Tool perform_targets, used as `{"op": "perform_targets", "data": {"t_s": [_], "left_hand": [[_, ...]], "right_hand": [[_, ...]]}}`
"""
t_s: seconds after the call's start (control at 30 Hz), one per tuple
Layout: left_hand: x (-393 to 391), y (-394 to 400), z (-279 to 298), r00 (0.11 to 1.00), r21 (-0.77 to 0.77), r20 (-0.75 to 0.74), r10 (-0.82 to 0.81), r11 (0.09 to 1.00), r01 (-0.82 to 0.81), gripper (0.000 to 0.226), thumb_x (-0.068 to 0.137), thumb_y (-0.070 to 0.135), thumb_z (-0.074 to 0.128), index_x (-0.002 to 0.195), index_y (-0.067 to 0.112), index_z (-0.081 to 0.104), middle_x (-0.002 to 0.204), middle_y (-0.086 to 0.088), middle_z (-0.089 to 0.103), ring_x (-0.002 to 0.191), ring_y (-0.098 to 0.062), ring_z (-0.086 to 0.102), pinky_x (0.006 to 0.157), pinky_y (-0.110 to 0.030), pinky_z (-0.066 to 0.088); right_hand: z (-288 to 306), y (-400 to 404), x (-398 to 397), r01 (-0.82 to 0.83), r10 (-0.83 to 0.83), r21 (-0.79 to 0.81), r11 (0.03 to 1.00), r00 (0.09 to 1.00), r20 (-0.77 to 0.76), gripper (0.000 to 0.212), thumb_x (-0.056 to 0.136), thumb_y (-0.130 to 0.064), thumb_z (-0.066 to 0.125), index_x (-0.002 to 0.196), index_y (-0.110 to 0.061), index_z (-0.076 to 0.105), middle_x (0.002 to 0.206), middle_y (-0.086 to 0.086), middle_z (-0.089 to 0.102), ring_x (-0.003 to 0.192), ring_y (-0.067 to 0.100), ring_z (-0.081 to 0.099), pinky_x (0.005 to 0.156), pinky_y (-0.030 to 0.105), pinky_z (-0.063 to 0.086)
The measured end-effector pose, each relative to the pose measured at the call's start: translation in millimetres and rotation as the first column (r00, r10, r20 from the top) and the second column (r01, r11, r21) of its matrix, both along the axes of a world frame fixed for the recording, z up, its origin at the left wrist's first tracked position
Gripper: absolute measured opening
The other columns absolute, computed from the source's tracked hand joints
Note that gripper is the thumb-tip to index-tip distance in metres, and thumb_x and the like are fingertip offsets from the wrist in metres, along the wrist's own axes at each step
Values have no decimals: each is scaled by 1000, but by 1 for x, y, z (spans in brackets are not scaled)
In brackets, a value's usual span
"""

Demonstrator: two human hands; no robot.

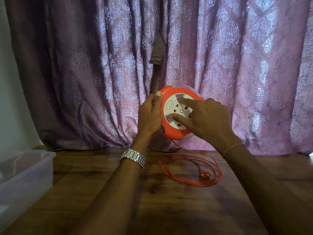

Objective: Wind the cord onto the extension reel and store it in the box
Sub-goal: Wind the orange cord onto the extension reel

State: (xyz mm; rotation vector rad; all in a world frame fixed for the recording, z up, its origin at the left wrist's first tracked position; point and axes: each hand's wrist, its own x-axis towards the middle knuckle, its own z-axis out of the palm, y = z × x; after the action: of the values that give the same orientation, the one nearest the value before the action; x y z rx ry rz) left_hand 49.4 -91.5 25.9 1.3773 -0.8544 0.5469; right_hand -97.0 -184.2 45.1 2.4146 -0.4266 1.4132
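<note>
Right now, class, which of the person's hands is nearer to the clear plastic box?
Left. The left hand grips the reel's left edge, on the side of the box; the right hand presses the reel's white face, farther away.

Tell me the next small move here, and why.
Probably turn the white hub with the right hand while the left hand steadies the reel. Most of the cord lies in loose loops on the table, plug included, so winding looks far from done.
</note>
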Motion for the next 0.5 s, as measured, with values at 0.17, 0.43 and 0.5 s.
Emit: {"op": "perform_targets", "data": {"t_s": [0.17,0.43,0.5], "left_hand": [[0,2,1,1000,-15,-5,-5,1000,5,58,98,60,37,83,9,59,77,-6,67,77,-32,66,73,-50,55],[-2,3,2,1000,-38,-12,-18,999,18,67,91,71,34,82,9,58,76,-5,67,75,-25,63,74,-50,54],[0,3,1,1000,-34,-13,-22,999,21,71,89,73,34,87,7,60,80,-9,69,79,-30,67,76,-55,55]], "right_hand": [[7,2,-5,-65,85,-169,984,990,111,46,75,-67,63,108,-36,71,78,-2,65,85,24,54,55,25,28],[11,5,-10,-223,184,-73,972,917,-354,56,75,-4,69,114,-43,68,146,6,43,118,34,39,93,43,42],[11,9,-10,-203,160,-85,975,920,-358,56,72,-6,75,113,-45,67,143,8,45,118,34,41,92,45,43]]}}
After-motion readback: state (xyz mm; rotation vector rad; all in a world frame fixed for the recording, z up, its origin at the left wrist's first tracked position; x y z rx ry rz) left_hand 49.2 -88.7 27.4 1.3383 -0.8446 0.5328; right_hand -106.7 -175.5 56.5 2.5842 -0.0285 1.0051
